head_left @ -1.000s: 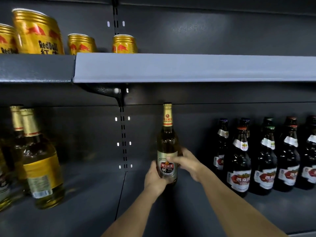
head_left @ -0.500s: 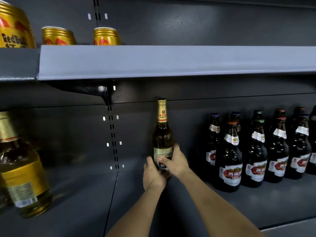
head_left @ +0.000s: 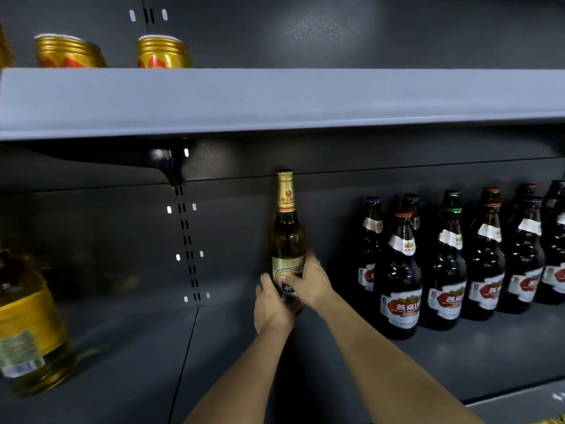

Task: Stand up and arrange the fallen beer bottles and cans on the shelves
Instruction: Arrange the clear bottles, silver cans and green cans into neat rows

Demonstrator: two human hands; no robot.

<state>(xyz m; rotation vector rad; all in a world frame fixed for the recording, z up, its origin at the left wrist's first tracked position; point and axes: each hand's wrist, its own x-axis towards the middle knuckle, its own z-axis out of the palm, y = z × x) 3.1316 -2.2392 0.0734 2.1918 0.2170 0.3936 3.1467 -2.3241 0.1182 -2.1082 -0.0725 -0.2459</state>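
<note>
Bottle: a gold-necked Pearl River beer bottle (head_left: 286, 237) stands upright far back on the lower shelf (head_left: 458, 359), close to the back panel; its cap sits just under the upper shelf (head_left: 275, 99)
Handling: judged heavy if full, rigid glass, smooth and likely slippery on the bare shoulder; fragile if knocked against neighbours or tipped; top-heavy with a narrow base
Where to hold: the labelled belly, low down, gives the steadiest purchase; the thin neck offers less control
Left hand: left hand (head_left: 272, 310) is curled round the lower left side of the bottle near its base; fingers closed against the glass
Right hand: right hand (head_left: 307, 284) wraps the label from the right, thumb across the front; closed on the same bottle
Neighbours: a row of dark Yanjing beer bottles (head_left: 400, 280) stands upright to the right, apart from the held one; a yellow-labelled clear bottle (head_left: 27, 328) is near, at the far left edge, blurred
Above: two gold Red Bull cans (head_left: 163, 53) sit on the upper shelf, left; whether upright cannot be told
Change: compared with a second ago the bottle is deeper on the shelf and lower in both hands' grip; the view has swung right, so the left-hand bottles and cans slide toward the edge
</note>
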